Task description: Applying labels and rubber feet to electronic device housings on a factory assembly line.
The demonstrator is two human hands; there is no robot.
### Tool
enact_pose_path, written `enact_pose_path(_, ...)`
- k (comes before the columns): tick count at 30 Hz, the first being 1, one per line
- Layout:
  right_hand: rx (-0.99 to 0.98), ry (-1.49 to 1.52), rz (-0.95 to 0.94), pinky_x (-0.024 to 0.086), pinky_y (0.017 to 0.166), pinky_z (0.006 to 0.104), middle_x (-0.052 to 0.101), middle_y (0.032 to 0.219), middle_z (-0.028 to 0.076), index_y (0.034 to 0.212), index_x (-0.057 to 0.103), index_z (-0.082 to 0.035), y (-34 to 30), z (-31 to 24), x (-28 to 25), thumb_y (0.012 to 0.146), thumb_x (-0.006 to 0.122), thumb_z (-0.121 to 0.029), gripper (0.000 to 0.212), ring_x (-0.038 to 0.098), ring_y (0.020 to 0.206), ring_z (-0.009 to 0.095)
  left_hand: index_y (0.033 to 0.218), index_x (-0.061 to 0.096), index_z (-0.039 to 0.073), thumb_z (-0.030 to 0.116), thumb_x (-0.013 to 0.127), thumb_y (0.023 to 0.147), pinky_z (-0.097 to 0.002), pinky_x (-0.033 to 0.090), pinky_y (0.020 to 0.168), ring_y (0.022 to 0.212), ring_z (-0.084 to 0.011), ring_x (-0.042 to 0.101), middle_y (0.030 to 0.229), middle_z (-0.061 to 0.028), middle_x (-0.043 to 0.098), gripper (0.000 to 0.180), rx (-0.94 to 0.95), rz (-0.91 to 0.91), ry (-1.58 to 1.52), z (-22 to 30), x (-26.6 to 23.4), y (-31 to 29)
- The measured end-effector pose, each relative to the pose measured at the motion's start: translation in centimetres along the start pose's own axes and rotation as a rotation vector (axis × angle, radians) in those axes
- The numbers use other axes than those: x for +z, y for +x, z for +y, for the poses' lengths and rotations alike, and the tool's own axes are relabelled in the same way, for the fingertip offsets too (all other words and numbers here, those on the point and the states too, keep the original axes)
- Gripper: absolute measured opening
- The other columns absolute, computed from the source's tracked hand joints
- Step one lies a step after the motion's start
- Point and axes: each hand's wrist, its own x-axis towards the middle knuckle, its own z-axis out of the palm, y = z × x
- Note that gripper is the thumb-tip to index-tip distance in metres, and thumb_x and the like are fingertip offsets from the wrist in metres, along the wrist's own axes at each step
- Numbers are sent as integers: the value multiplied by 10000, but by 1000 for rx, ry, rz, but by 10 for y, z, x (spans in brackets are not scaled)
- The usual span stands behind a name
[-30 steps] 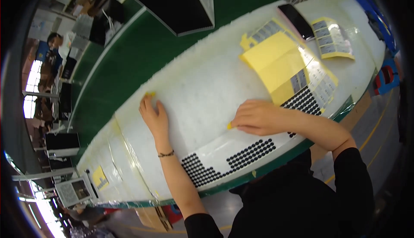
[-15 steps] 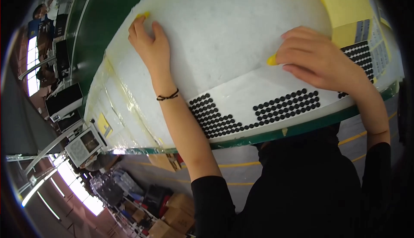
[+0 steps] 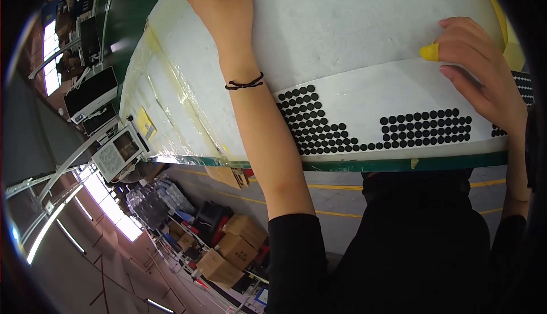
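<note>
The right hand [image 3: 481, 69] had its grip loose, yellow cap [image 3: 429, 52] on one finger, over a white sheet [image 3: 353, 100] with black dots [image 3: 427, 133] near the bench [image 3: 364, 18] edge. Couldn't tell the left hand's [image 3: 225, 9] grip, honestly, some fingers got cropped.

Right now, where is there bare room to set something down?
The largest free patch of the white surface lies between the left hand and right hand, above the white sheet. A smaller one, on the sheet, separates two black dot clusters. Dots crowd most of the sheet's near edge.
</note>
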Motion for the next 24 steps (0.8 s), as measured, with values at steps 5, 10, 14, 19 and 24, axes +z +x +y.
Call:
enact_pose_path(5, -19, 3, 1, 413, 963, 469, 584, 956, 118, 967, 584, -6, 6, 2, 5, 783, 619, 10, 188, 539, 1030, 340, 1160, 530, -14, 30, 536, 846, -400, 375, 973, 1102, -371, 478, 1160, -210, 533, 317, -37, -5, 13, -5, -1, -4)
enact_pose_path(10, -25, -1, 45, 421, 948, 467, 585, 919, 129, 946, 588, -3, 6, -3, -8, 768, 631, 14, 184, 554, 951, 330, 1159, 560, 14, 145, 583, 843, -426, 360, 977, 1112, -360, 458, 1188, -195, 524, 343, 18, 15, 4, -18, 7, 1)
enact_pose_path(14, -38, 56, 93, 446, 903, 460, 587, 874, 132, 900, 588, -4, 10, -5, -5, 756, 646, 6, 156, 561, 895, 333, 1132, 535, 4, 70, 555, 835, -445, 380, 946, 1087, -373, 452, 1174, -182, 522, 304, 70, 52, 11, -14, 5, -3)
enact_pose_path(19, -21, 130, 157, 470, 843, 421, 607, 856, 98, 874, 595, -19, 12, -7, -5, 753, 667, -28, 141, 568, 894, 320, 1150, 520, 0, 50, 552, 837, -445, 370, 958, 1096, -377, 451, 1200, -185, 513, 319, 13, 1, 43, -10, 3, -4)
enact_pose_path(24, -84, 159, 168, 451, 822, 373, 609, 869, 80, 895, 612, -35, 13, -8, -8, 799, 652, -70, 110, 566, 885, 281, 1159, 515, -4, 61, 547, 860, -438, 364, 972, 1122, -374, 446, 1242, -184, 500, 308, 4, -1, 23, -5, -1, -4)
